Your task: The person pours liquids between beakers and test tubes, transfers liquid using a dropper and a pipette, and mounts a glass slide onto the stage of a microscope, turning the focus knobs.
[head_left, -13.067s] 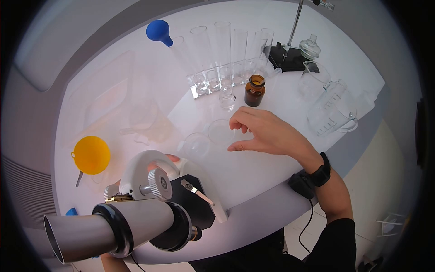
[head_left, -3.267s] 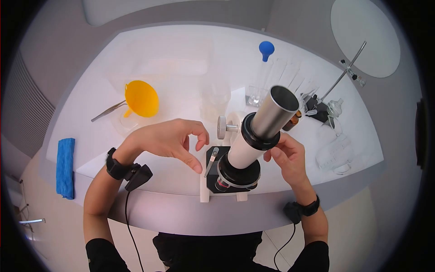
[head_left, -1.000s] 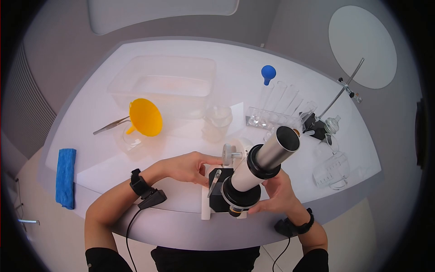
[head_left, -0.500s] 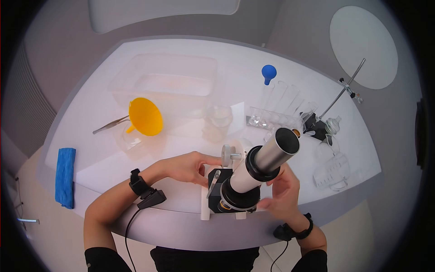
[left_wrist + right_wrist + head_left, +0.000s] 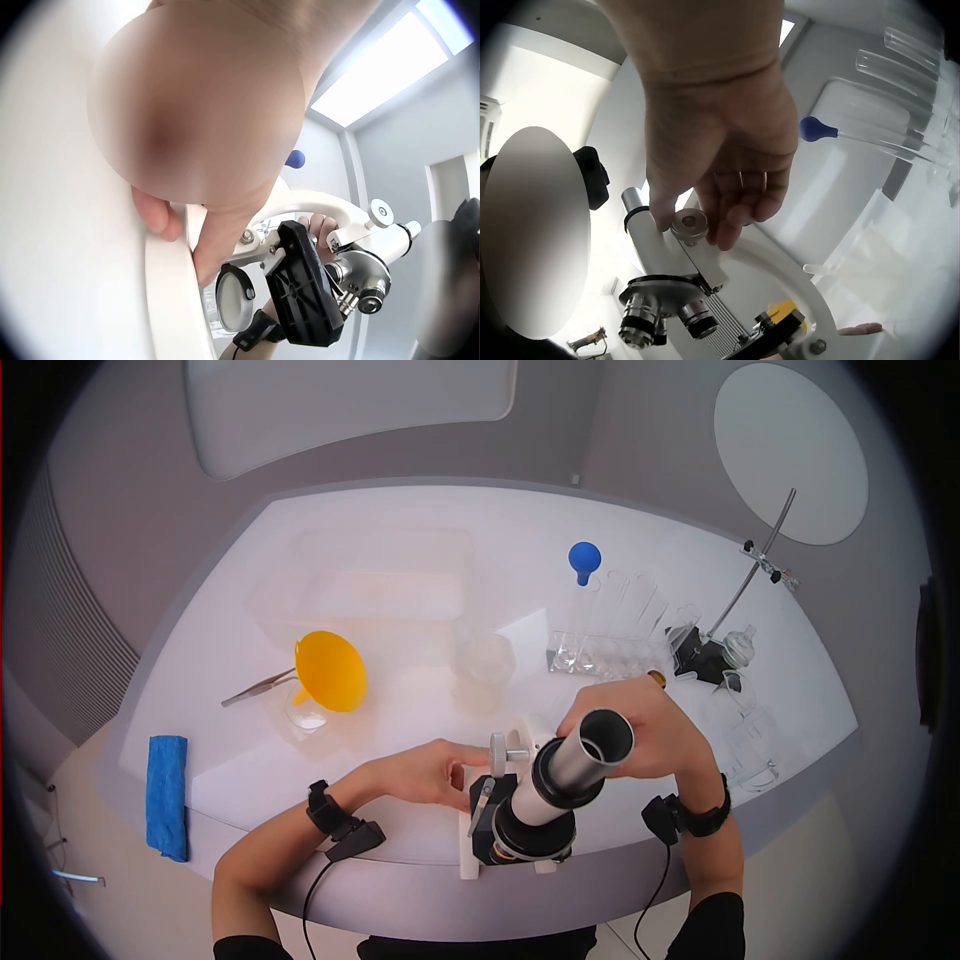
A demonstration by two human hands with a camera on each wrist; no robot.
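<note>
Now grips the round knob [image 5: 690, 223] in narrowed right fingers [image 5: 730, 225] and pinches the white base [image 5: 169, 300] with the left fingers [image 5: 219, 244]. Has the microscope [image 5: 538, 800] between them, with the yellow funnel [image 5: 332, 672] left of the left fingers and the blue bulb [image 5: 584, 557] beyond the right fingers.

A ceiling panel [image 5: 381, 69] glares white; all 3 views darken at curved edges, perhaps slightly hazy.
</note>
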